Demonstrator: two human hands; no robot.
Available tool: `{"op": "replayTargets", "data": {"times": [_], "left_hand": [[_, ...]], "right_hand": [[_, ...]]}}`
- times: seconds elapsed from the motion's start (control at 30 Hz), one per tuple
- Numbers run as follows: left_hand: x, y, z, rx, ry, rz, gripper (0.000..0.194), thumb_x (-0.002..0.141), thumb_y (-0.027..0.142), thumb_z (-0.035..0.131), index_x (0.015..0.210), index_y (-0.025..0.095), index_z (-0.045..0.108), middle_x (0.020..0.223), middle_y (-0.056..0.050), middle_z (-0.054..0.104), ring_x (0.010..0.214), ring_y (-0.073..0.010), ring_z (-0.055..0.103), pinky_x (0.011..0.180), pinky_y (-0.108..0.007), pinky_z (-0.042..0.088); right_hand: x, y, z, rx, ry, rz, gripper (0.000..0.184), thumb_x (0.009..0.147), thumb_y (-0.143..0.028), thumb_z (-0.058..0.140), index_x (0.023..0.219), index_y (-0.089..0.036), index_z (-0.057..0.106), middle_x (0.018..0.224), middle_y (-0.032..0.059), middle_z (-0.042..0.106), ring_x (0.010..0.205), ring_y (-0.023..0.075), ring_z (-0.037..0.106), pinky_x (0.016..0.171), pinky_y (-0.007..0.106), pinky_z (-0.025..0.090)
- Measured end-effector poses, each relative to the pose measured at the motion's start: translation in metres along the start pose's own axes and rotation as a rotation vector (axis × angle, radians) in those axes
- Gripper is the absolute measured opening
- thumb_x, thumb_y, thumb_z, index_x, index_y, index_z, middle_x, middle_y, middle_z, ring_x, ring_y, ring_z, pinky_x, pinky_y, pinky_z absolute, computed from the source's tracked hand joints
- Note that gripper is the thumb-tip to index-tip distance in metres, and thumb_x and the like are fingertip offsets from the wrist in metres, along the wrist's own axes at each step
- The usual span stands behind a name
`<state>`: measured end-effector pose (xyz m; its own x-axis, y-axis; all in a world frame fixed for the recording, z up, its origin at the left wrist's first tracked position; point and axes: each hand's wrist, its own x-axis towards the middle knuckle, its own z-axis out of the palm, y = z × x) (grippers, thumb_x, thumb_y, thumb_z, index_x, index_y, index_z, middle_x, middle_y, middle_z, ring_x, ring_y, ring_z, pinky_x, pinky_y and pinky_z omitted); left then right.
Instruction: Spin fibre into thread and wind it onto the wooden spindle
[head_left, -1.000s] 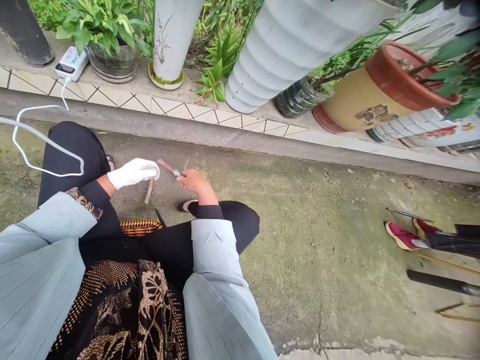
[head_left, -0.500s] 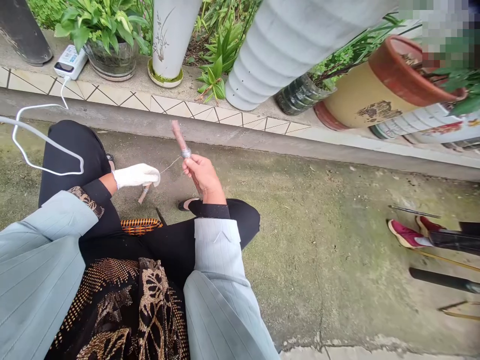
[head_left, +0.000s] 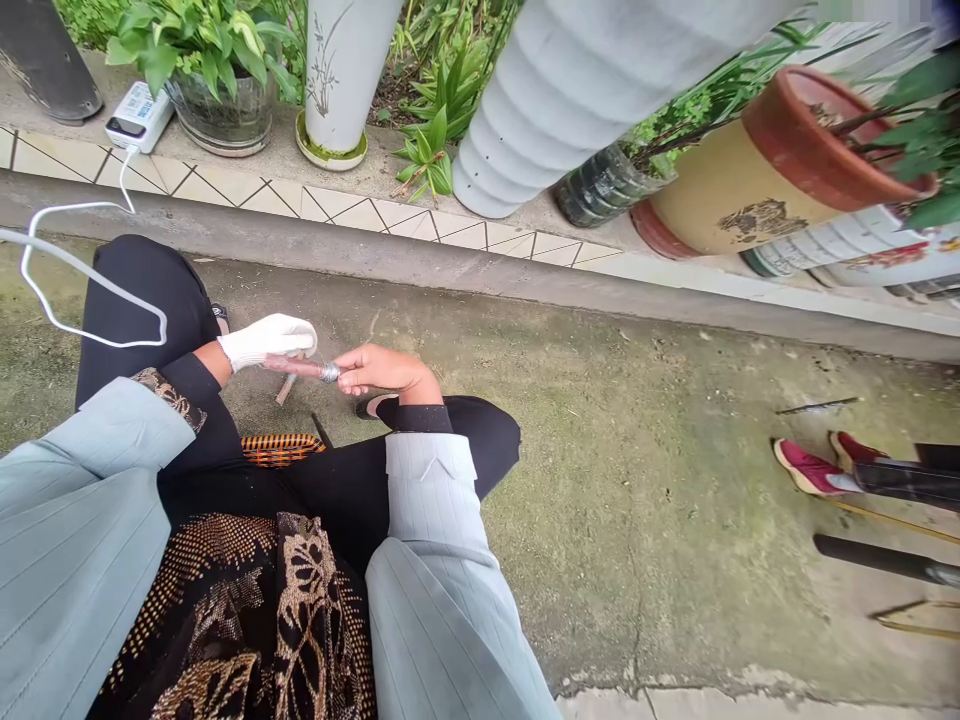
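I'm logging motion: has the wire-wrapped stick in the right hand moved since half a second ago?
Yes. The wire-wrapped stick has swung away from the tiled ledge, its free end now by the gloved left hand.

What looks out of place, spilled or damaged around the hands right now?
Only one mismatch stands out: the left hand wears a white glove, while the right hand, gripping a stick wound with wire, is bare. I see no spill or obvious damage near them.
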<state>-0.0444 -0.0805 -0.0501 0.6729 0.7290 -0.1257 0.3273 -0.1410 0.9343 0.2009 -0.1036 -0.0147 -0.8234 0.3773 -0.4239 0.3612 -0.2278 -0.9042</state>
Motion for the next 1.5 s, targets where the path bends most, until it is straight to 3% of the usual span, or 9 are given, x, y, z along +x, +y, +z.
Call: {"op": "replayTargets", "data": {"times": [0.2, 0.3, 0.43, 0.63, 0.87, 1.0, 1.17, 1.33, 1.5], "left_hand": [[0.001, -0.004, 0.015, 0.025, -0.122, 0.022, 0.032, 0.088, 0.04, 0.048, 0.083, 0.013, 0.065, 0.064, -0.001, 0.057, 0.053, -0.0087, 0.045, 0.051, -0.019, 0.036], [-0.001, 0.0, 0.019, 0.077, -0.192, 0.028, 0.032, 0.088, 0.04, 0.047, 0.083, 0.014, 0.065, 0.069, -0.001, 0.059, 0.057, -0.009, 0.047, 0.054, -0.019, 0.037], [-0.004, 0.006, 0.016, 0.144, -0.201, 0.039, 0.033, 0.088, 0.04, 0.046, 0.08, 0.014, 0.064, 0.072, 0.0, 0.06, 0.06, -0.0093, 0.048, 0.058, -0.019, 0.038], [-0.003, 0.008, 0.004, 0.233, -0.066, 0.028, 0.032, 0.087, 0.037, 0.046, 0.077, 0.014, 0.065, 0.071, -0.001, 0.062, 0.064, -0.0118, 0.05, 0.063, -0.022, 0.039], [0.001, -0.001, 0.009, 0.031, -0.044, -0.025, 0.038, 0.089, 0.045, 0.045, 0.087, 0.013, 0.066, 0.062, 0.0, 0.056, 0.052, -0.0092, 0.043, 0.053, -0.021, 0.036], [-0.002, 0.011, 0.007, 0.151, -0.096, 0.049, 0.036, 0.089, 0.042, 0.045, 0.087, 0.013, 0.067, 0.07, -0.001, 0.061, 0.058, -0.0096, 0.048, 0.058, -0.021, 0.038], [-0.005, 0.018, 0.004, 0.257, -0.055, 0.041, 0.034, 0.087, 0.039, 0.046, 0.086, 0.013, 0.068, 0.075, -0.001, 0.065, 0.065, -0.0112, 0.052, 0.064, -0.021, 0.04], [-0.004, 0.014, 0.002, 0.16, -0.057, -0.01, 0.03, 0.085, 0.038, 0.049, 0.082, 0.013, 0.067, 0.072, -0.002, 0.065, 0.063, -0.0121, 0.054, 0.062, -0.022, 0.041], [0.001, 0.004, 0.012, -0.084, -0.065, -0.008, 0.037, 0.083, 0.047, 0.055, 0.085, 0.012, 0.066, 0.074, -0.005, 0.064, 0.058, -0.0101, 0.05, 0.055, -0.022, 0.039]], "right_hand": [[0.007, 0.005, -0.006, 0.21, 0.753, -0.236, 0.026, 0.081, -0.041, 0.061, 0.076, -0.016, 0.056, 0.067, -0.0023, 0.055, 0.053, 0.0059, 0.045, 0.05, 0.019, 0.036], [0.012, 0.011, -0.014, 0.021, 0.992, 0.063, 0.016, 0.085, -0.029, 0.054, 0.075, -0.016, 0.056, 0.066, -0.0013, 0.057, 0.053, 0.0065, 0.046, 0.051, 0.02, 0.036], [0.016, 0.015, -0.012, -0.412, 0.561, 0.511, 0.017, 0.08, -0.018, 0.059, 0.064, -0.015, 0.058, 0.057, -0.0004, 0.058, 0.051, 0.0082, 0.049, 0.054, 0.023, 0.036], [0.013, 0.009, 0.002, -0.19, -0.114, 0.364, 0.014, 0.076, -0.025, 0.067, 0.069, -0.014, 0.063, 0.058, -0.0032, 0.057, 0.05, 0.0058, 0.048, 0.049, 0.019, 0.035], [-0.003, -0.003, -0.001, 0.232, 0.628, -0.312, 0.029, 0.079, -0.043, 0.064, 0.074, -0.016, 0.057, 0.065, -0.0032, 0.054, 0.053, 0.0052, 0.045, 0.049, 0.018, 0.036], [0.001, 0.006, -0.011, 0.141, 0.996, -0.109, 0.021, 0.085, -0.031, 0.057, 0.071, -0.016, 0.053, 0.065, -0.0023, 0.053, 0.052, 0.0055, 0.046, 0.048, 0.019, 0.034], [0.01, 0.014, -0.01, -0.307, 0.569, 0.424, 0.015, 0.081, -0.017, 0.058, 0.066, -0.014, 0.058, 0.056, -0.0011, 0.057, 0.05, 0.0072, 0.049, 0.051, 0.021, 0.035], [0.005, 0.006, 0.0, -0.106, -0.089, 0.258, 0.014, 0.076, -0.027, 0.066, 0.074, -0.014, 0.064, 0.06, -0.0029, 0.058, 0.053, 0.0066, 0.05, 0.051, 0.02, 0.036], [-0.006, -0.003, 0.002, 0.092, 0.127, -0.107, 0.031, 0.074, -0.042, 0.07, 0.081, -0.013, 0.063, 0.064, -0.0028, 0.056, 0.056, 0.0061, 0.047, 0.05, 0.019, 0.035]]}}
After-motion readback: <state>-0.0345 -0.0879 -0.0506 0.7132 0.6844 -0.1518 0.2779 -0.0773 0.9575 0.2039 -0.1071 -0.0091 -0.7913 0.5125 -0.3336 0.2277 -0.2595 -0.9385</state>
